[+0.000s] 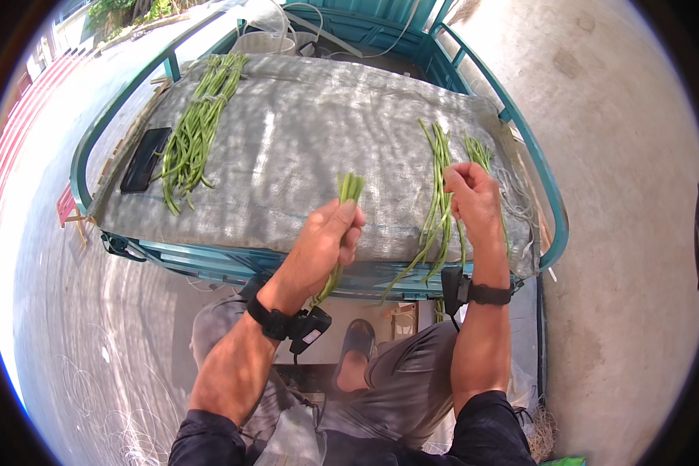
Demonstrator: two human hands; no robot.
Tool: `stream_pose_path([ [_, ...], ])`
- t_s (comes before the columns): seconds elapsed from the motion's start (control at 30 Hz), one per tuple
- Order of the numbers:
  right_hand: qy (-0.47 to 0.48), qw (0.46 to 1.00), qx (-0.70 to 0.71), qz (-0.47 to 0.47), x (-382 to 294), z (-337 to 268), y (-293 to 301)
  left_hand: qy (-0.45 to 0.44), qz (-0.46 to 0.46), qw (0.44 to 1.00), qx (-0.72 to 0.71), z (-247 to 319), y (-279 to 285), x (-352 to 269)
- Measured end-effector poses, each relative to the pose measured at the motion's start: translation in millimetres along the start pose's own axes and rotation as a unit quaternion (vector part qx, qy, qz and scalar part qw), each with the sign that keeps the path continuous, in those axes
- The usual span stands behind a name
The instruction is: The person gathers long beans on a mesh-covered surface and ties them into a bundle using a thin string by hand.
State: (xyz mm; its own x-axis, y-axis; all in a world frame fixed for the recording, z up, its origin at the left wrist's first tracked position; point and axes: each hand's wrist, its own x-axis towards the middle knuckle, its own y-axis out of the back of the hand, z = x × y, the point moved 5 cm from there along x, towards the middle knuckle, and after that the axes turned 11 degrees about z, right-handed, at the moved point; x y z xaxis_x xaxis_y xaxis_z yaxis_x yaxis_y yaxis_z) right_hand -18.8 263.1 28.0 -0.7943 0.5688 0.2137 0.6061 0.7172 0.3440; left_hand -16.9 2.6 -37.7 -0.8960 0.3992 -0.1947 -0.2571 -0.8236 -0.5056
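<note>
My left hand (332,239) is closed around a bunch of green yardlong beans (350,187), their cut ends pointing up and the rest hanging below the fist. Over the loose long beans (438,169) at the right of the woven sheet is my right hand (476,195), thumb and fingertips brought together; whether it pinches a bean or string is not clear. More beans (479,152) lie just beyond it, beside pale string (515,198). Tied bundles of long beans (195,134) rest at the sheet's left, next to a black smartphone (145,160).
A grey woven sheet (314,128) covers the bed of a teal cargo cart, with curved side rails (539,157) at both sides. White buckets (265,43) and a hose stand behind it. Loose string (134,431) lies on the ground at left.
</note>
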Motion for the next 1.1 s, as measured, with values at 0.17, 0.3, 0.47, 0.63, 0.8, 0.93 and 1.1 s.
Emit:
stream_pose_path([
  [0.17, 0.078, 0.980, -0.151, 0.102, 34, 64, 36, -0.001, 0.031, 0.999, -0.028, 2, 1, 4],
  [0.3, 0.072, 0.939, -0.330, 0.064, 28, 66, 20, 0.003, 0.005, 0.999, -0.044, -7, 3, 6],
  [0.47, 0.051, 0.923, -0.375, 0.075, 33, 85, 20, 0.017, 0.011, 0.999, -0.048, -9, 3, 7],
  [0.63, -0.017, 0.932, -0.354, 0.074, 35, 88, 22, 0.013, 0.017, 0.999, -0.039, -10, 6, 8],
  [0.8, -0.009, 0.931, -0.358, 0.070, 35, 87, 19, 0.010, 0.023, 0.999, -0.033, -9, 7, 7],
  [0.93, -0.013, 0.952, -0.297, 0.070, 40, 96, 23, 0.014, 0.026, 0.999, -0.035, -8, 5, 7],
  [1.1, -0.028, 0.987, -0.115, 0.112, 29, 55, 12, -0.014, 0.051, 0.999, -0.010, -4, 7, 8],
])
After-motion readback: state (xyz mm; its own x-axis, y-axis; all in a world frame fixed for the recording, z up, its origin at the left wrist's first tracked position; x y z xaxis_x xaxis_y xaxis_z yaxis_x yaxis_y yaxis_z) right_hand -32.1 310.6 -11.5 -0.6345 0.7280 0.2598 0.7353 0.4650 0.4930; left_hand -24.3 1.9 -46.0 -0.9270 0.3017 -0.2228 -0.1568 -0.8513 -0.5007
